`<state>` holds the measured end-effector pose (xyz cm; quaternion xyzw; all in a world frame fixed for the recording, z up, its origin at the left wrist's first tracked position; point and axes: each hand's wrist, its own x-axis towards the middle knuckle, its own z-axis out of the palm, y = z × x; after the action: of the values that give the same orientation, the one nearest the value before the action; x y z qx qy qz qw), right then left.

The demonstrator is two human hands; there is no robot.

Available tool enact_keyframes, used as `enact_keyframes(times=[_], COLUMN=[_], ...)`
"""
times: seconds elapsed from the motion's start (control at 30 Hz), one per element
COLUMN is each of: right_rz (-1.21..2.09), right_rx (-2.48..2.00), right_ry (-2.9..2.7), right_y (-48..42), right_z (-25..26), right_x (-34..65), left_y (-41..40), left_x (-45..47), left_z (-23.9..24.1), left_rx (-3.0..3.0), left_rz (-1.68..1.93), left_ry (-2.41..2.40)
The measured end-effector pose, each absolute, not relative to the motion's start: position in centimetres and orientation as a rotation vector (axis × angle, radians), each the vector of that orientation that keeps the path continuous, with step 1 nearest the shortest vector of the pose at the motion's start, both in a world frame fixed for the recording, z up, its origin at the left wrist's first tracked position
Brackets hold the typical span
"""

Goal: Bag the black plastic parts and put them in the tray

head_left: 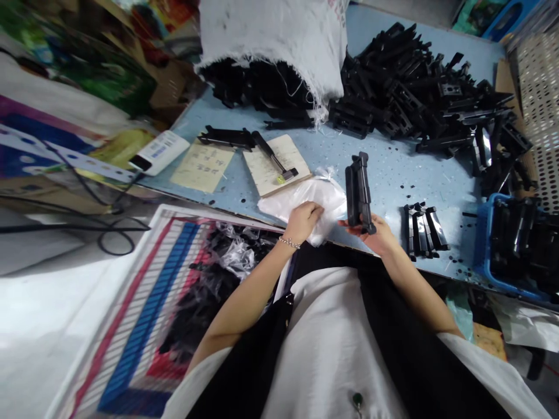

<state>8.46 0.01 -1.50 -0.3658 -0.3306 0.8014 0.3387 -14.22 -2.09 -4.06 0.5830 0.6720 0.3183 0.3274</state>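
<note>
My left hand (304, 221), a bracelet at its wrist, has its fingers closed on the edge of a stack of thin clear plastic bags (321, 195) at the table's front edge. In my right hand (379, 235) is a long black plastic part (358, 192) with a wider crosspiece at each end. My fingers grip its lower end, and it stands tilted just right of the bags. Several similar black parts (423, 230) lie side by side to the right of that hand. Behind the bags, a small hammer-like tool (275, 157) rests on a pale board (286, 150).
A large heap of black parts (406, 87) covers the back right, beside a white woven sack (271, 35) spilling more. A blue basket (484, 238) of parts stands at right. Below left, a white wire crate (126, 314) holds bagged parts. A yellow note (203, 166) lies at left.
</note>
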Motion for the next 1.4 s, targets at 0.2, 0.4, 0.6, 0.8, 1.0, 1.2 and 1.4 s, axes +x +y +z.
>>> enact_keyframes(times=[0.2, 0.4, 0.6, 0.8, 1.0, 1.2, 1.4], right_rz=[2.019, 2.038, 2.713, 2.775, 2.446, 1.879, 1.316], right_rx=[-0.935, -0.991, -0.823, -0.790, -1.027, -1.083, -1.551], right_ry=[-0.681, -0.740, -0.551, -0.548, -0.891, -1.607, -2.118], right_y=[1.0, -0.9, -4.0, -3.4, -2.2, -3.2, -2.4], right_z=[-3.5, -3.4, -4.4, -6.2, -5.6, -3.1, 2.1], right_x=[4.3, 8.6, 11.7, 10.1, 8.4, 7.0, 14.6], left_y=[-2.8, -3.0, -3.9, -6.4, -8.3, -10.1, -14.3], left_x=[-14.1, -15.5, -15.1, -15.3, -12.2, -9.6, -23.1], left_z=[-3.7, -2.3, -1.9, -0.8, -0.2, 0.7, -3.1], left_rx=[1.378, 1.940, 1.941, 1.977, 2.231, 2.280, 1.846], left_rz=[1.060, 0.901, 0.900, 1.085, 0.898, 0.815, 0.182], left_ry=[1.677, 1.637, 1.679, 1.725, 1.328, 1.446, 2.224])
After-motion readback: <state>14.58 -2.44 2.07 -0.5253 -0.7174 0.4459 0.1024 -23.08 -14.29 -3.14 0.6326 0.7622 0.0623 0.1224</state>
